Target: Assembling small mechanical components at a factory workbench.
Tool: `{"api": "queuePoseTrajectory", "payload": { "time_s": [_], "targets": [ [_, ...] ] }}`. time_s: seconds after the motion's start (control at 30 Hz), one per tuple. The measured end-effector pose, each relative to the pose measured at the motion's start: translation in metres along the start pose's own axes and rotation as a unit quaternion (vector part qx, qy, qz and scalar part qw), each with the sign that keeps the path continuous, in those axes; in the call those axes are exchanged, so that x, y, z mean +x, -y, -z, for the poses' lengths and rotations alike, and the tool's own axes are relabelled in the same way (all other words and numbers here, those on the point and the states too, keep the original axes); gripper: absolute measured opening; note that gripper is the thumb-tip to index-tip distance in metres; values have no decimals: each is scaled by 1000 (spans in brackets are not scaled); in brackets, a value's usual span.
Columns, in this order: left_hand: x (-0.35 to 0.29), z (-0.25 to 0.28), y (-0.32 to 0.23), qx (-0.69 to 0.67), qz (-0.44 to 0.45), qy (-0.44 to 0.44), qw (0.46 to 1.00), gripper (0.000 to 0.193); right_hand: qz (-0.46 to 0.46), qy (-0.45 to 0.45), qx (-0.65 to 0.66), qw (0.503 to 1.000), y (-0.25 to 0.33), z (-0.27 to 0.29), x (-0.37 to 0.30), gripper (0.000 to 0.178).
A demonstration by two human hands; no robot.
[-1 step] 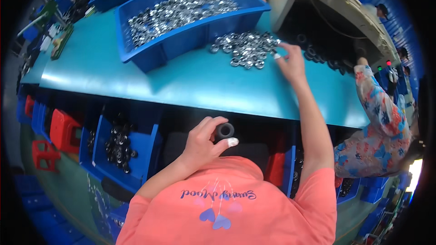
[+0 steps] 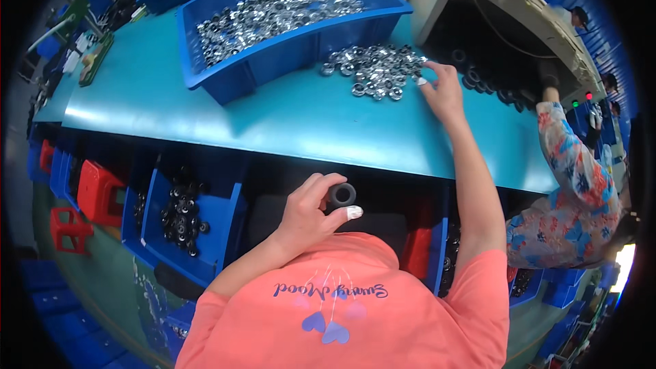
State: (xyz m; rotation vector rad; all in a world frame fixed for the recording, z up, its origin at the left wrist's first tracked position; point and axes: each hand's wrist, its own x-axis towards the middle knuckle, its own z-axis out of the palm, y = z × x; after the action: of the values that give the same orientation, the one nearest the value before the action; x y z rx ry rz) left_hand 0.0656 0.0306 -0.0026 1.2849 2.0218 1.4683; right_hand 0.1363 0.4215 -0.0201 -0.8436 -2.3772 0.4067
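My left hand [image 2: 311, 210], low in front of my chest, is closed on a black ring [image 2: 342, 195] with a wide hole, held between thumb and fingers. Over the teal table, my right hand [image 2: 443, 91] reaches to the right edge of a loose heap of shiny silver rings [image 2: 376, 72]. Its thumb and forefinger close in a pinch there; what lies between the tips is too small to make out. Beyond the heap, a large blue bin [image 2: 239, 72] holds many similar silver rings.
A beige box-shaped machine [image 2: 437, 0] with a dark opening stands at the right, black rings [image 2: 478, 82] along its front. Another person's patterned sleeve [image 2: 564, 143] reaches toward it. Under the table [image 2: 307, 126] is a blue tray [image 2: 222, 222] with black parts; red stools [image 2: 99, 191] stand left.
The whole view has shifted slightly. My left hand keeps the black ring, whose hole faces me a little more. My right hand stays at the heap's edge.
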Motion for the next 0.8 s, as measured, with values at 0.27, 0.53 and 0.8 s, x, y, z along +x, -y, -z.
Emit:
{"api": "queuePoseTrajectory", "payload": {
  "time_s": [0.27,0.53,0.8],
  "targets": [
    [-5,-1,10,1,0,-16,1000,52,8,41,-18,999,-7,-9,-2,31],
    [-4,-3,8,-45,61,1,997,49,-87,99,301,945,66,41,-76,29],
    [-6,-9,27,-160,146,20,976,53,-187,180,590,764,116,22,-209,36]
  ]
}}
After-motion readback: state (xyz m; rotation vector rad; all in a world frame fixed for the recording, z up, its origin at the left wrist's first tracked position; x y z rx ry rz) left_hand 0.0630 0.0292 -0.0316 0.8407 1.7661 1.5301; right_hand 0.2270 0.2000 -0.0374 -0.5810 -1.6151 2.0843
